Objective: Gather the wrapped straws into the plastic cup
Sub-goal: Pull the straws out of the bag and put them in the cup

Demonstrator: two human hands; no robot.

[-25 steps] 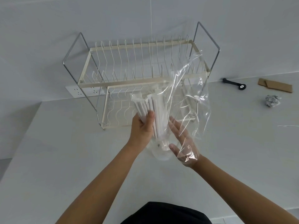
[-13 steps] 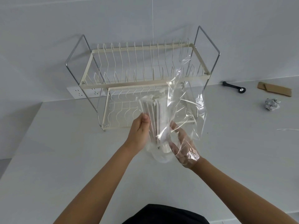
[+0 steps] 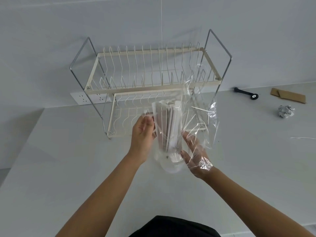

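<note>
A bundle of white paper-wrapped straws (image 3: 168, 124) stands upright inside a clear plastic cup (image 3: 171, 165) on the white table, just in front of the dish rack. My left hand (image 3: 142, 135) curls around the cup's left side, fingertips near the rim where a bit of clear film shows. My right hand (image 3: 195, 154) presses against the cup's right side. A crumpled clear plastic bag (image 3: 200, 108) is draped over this hand and rises above it. The cup's lower wall is hard to make out through the film.
A two-tier cream wire dish rack (image 3: 150, 88) stands right behind the cup, against the wall. A wall socket strip (image 3: 89, 98) sits to its left. At the far right lie a black tool (image 3: 246, 93), a cardboard piece (image 3: 287, 95) and a foil ball (image 3: 285, 111).
The straw bundle has come upright and sunk lower in the cup. My left hand slid from gripping the straws to the cup's side. The bag shifted with my right hand.
</note>
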